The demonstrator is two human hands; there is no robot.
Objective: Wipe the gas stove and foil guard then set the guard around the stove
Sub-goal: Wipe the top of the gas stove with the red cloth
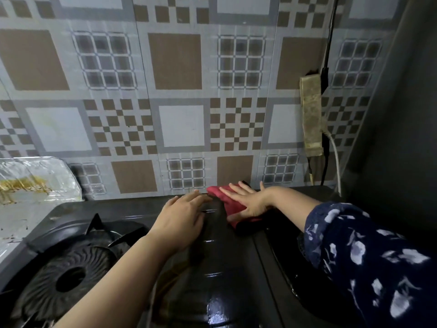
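Observation:
A black gas stove (220,268) fills the lower part of the view, with its left burner (68,278) and pan support showing. My right hand (248,200) lies flat, fingers spread, pressing a red cloth (230,204) onto the stove's back edge by the wall. My left hand (182,216) rests palm down on the stove top just left of the cloth, fingers apart and holding nothing. The foil guard (40,178), shiny and stained with yellow-brown grease, leans against the wall at the far left, behind the stove.
A tiled wall (182,91) stands right behind the stove. A taped-up strip (311,114) with black and white cables hangs on the wall at the right. A dark panel (402,114) closes the right side. A stained countertop (14,223) lies left of the stove.

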